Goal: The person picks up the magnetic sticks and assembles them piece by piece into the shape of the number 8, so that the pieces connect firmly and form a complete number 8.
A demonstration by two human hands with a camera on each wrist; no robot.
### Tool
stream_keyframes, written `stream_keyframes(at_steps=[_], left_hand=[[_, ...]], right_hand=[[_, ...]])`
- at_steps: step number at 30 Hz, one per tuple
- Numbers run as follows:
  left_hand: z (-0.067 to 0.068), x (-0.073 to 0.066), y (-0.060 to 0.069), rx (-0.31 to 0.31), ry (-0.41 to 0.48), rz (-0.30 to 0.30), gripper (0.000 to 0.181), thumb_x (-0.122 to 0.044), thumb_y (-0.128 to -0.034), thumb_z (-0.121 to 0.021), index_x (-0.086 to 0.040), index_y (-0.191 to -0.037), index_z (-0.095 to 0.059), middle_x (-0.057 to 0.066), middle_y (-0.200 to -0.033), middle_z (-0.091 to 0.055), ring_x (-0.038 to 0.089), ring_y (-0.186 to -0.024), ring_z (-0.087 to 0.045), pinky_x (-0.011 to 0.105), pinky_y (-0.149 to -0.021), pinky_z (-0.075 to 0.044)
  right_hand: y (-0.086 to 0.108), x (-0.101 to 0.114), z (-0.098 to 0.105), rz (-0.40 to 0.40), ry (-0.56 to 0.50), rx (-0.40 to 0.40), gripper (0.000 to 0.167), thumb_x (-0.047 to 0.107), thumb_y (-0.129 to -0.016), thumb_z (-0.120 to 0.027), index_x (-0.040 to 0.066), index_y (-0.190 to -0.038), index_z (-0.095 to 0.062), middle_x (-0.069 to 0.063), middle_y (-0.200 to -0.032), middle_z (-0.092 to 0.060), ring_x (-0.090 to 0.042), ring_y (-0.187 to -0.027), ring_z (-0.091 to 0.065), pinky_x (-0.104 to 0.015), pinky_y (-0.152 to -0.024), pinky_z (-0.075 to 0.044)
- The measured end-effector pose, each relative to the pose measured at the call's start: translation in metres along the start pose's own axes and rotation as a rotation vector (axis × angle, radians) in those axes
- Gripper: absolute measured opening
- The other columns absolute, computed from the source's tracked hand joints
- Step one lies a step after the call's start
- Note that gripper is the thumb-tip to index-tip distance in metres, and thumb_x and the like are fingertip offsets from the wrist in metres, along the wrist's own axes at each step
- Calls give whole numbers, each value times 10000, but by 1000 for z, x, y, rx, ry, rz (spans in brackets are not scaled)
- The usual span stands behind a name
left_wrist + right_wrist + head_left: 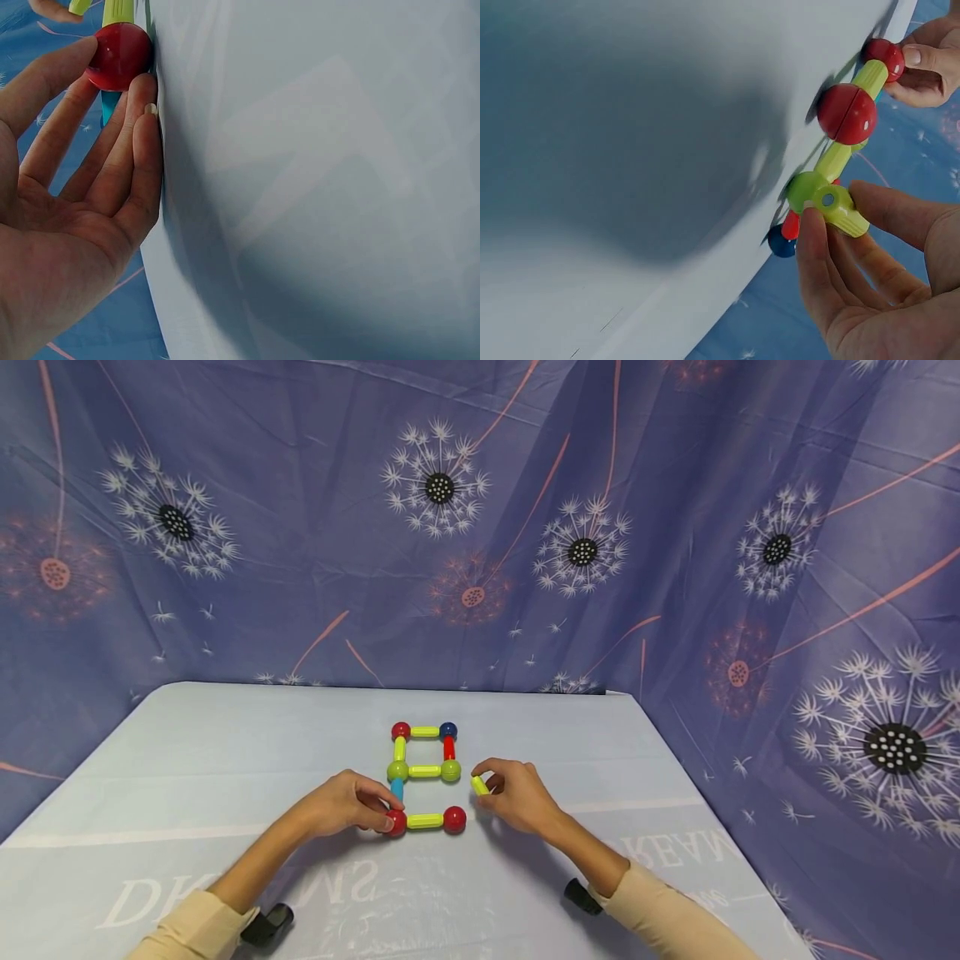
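A flat frame of magnetic sticks and balls lies on the table. My left hand (347, 806) grips the red ball (395, 824) at its near left corner; in the left wrist view the thumb and fingers are around this red ball (122, 56). A blue stick (397, 790) rises from it to a green ball (397, 770). A yellow-green stick joins it to another red ball (454, 819). To the right, my right hand (521, 797) pinches a loose yellow-green stick (842, 211), held apart from the frame near the right green ball (451, 770).
The frame's far part is a closed square with a red ball (401, 731), a dark blue ball (448, 731) and a red stick (449, 749). A white cloth with printed letters covers the table (225, 752). A purple dandelion curtain (300, 527) hangs behind and at the sides.
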State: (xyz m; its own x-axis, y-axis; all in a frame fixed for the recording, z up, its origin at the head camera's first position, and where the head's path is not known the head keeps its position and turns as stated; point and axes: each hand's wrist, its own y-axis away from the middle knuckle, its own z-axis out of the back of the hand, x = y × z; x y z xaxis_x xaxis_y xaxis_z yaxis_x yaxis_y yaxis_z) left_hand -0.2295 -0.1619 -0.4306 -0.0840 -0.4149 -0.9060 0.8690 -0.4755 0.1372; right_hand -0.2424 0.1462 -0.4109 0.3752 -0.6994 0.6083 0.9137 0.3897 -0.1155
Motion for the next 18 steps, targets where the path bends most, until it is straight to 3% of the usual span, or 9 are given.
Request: stream_keyframes(at_steps=[18], left_hand=[[0,0,0,7,2,-5,289,-142,-821,-823,-58,-1095,-779,80,-962,-781,163,-823,-664,344,-705,-546]], right_hand=[[-6,18,-10,30,-149,-72,337,71,-838,-799,95,-1162,-711,-70,-969,-758,-160,-847,-720,-315,-791,-594]])
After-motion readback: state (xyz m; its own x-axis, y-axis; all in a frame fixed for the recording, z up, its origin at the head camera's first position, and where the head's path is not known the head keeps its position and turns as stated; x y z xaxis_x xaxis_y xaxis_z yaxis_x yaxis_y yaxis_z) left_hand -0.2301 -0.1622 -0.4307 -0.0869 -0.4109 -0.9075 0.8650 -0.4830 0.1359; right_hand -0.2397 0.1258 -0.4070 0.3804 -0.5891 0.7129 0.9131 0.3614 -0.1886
